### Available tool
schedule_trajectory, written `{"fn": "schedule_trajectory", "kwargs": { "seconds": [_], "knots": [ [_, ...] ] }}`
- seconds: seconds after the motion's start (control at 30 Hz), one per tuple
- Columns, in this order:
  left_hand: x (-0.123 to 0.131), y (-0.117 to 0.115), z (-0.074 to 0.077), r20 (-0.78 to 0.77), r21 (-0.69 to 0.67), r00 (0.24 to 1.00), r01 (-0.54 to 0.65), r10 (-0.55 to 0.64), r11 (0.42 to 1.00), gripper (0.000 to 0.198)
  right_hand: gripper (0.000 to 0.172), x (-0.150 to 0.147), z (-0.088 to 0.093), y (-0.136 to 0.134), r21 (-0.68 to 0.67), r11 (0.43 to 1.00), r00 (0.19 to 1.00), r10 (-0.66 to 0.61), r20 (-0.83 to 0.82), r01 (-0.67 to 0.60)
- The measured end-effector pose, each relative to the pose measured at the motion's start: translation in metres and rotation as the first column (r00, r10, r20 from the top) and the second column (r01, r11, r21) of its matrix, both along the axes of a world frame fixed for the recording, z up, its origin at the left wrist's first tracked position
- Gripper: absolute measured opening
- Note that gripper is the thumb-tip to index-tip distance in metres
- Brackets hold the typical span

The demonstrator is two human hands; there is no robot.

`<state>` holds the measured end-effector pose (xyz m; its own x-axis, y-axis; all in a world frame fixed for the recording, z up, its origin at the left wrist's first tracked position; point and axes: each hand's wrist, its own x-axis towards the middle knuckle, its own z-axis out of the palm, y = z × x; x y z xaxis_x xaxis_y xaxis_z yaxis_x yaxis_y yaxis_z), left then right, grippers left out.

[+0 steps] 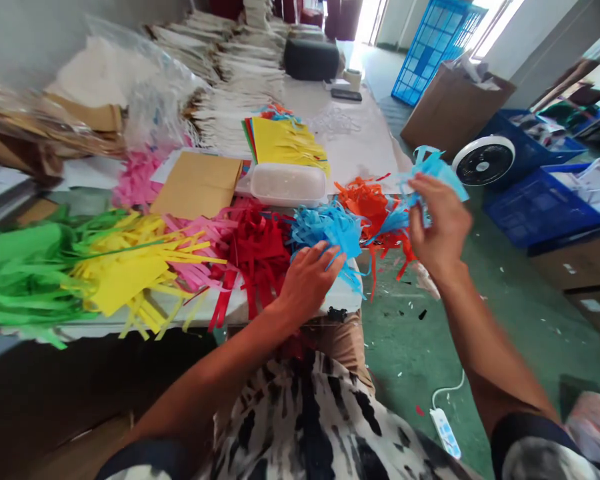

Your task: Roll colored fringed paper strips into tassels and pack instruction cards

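My right hand [437,217] is raised at the table's right end, its fingers closed on a light blue fringed paper piece [443,170]. My left hand [313,277] rests on the near edge of a pile of blue paper fringe [330,227], fingers stretched out. Beside that pile, orange paper fringe [367,203] lies to the right and hangs over the edge. To the left run heaps of red fringe [260,247], pink fringe [200,247], yellow fringe [130,267] and green fringe [25,267].
Behind the heaps are a translucent plastic box [289,185], a brown paper envelope [197,183] and a stack of yellow fringed sheets [287,141]. White stacks [250,73] fill the back. A fan [484,160] and blue crates [555,200] stand right; a power strip [445,433] lies on the floor.
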<state>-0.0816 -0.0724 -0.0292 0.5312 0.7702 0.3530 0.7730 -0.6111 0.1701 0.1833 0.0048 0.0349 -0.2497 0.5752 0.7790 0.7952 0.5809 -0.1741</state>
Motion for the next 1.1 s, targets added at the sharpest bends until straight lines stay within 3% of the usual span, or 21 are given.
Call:
{"fn": "schedule_trajectory", "kwargs": {
  "seconds": [0.1, 0.23, 0.4, 0.53, 0.63, 0.77, 0.87, 0.97, 1.1],
  "knots": [
    [0.001, 0.027, -0.007, -0.063, 0.032, 0.998, 0.009, -0.007, 0.999, 0.045, 0.044, 0.002, -0.039, 0.007, -0.279, 0.957, 0.961, -0.003, 0.278, 0.084],
    [0.006, 0.063, -0.007, -0.046, 0.040, 0.999, 0.014, -0.012, 0.999, 0.039, 0.039, 0.001, -0.074, 0.005, -0.393, 0.906, 0.901, 0.031, 0.433, 0.157],
    [0.008, 0.107, -0.008, -0.041, -0.068, 0.995, -0.093, 0.090, 0.993, 0.030, 0.036, -0.002, -0.081, -0.010, -0.401, 0.901, 0.863, 0.067, 0.502, 0.164],
    [0.004, 0.123, -0.015, -0.019, -0.091, 0.997, -0.079, 0.078, 0.993, 0.032, 0.036, -0.004, -0.077, -0.024, -0.382, 0.915, 0.863, 0.086, 0.499, 0.130],
    [-0.001, 0.114, -0.009, 0.008, -0.086, 0.999, -0.040, 0.041, 0.996, 0.039, 0.036, -0.007, -0.065, -0.035, -0.336, 0.934, 0.867, 0.068, 0.494, 0.118],
    [-0.026, 0.079, 0.019, 0.203, -0.014, 0.976, 0.087, -0.083, 0.996, 0.040, 0.025, -0.027, -0.038, -0.052, -0.244, 0.968, 0.935, 0.030, 0.353, 0.061],
    [-0.066, 0.052, 0.037, 0.392, 0.026, 0.920, -0.006, -0.005, 1.000, 0.030, 0.017, -0.063, -0.025, -0.061, -0.211, 0.973, 0.951, 0.147, 0.273, -0.090],
    [-0.110, 0.029, 0.042, 0.512, -0.035, 0.840, -0.190, 0.181, 0.981, 0.022, 0.017, -0.116, -0.031, -0.059, -0.212, 0.951, 0.907, 0.284, 0.311, -0.226],
    [-0.142, 0.001, 0.030, 0.569, -0.169, 0.766, -0.247, 0.299, 0.954, 0.018, 0.026, -0.185, -0.060, -0.044, -0.288, 0.941, 0.855, 0.293, 0.428, -0.178]
  ]
}}
